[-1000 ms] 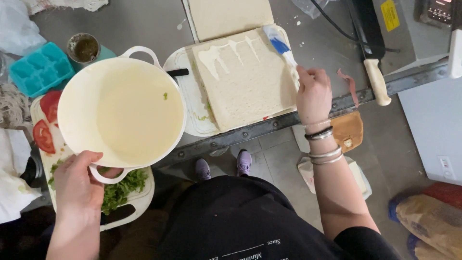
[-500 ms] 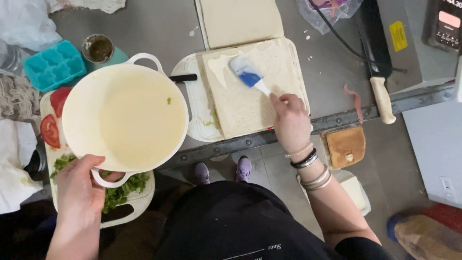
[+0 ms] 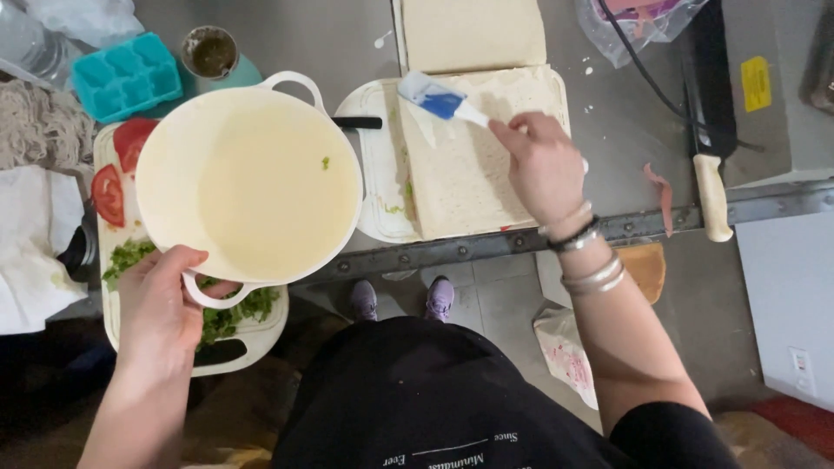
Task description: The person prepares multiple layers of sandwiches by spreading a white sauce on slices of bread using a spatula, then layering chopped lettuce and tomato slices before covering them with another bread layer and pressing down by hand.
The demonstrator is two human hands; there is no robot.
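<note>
We see the left hand (image 3: 156, 317) curled round the cream pot (image 3: 248, 187) handle, lower left. Right hand (image 3: 543, 165) pinches the spatula (image 3: 439, 97), blade pointing upper left over the flatbread (image 3: 469, 174), centre top.

Cutting board (image 3: 261, 334) mostly under pot (image 3: 252, 182)

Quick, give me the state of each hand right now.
Left hand: closed on the near handle of the cream pot.
Right hand: closed on the spatula, whose blue blade lies on the flatbread.
</note>
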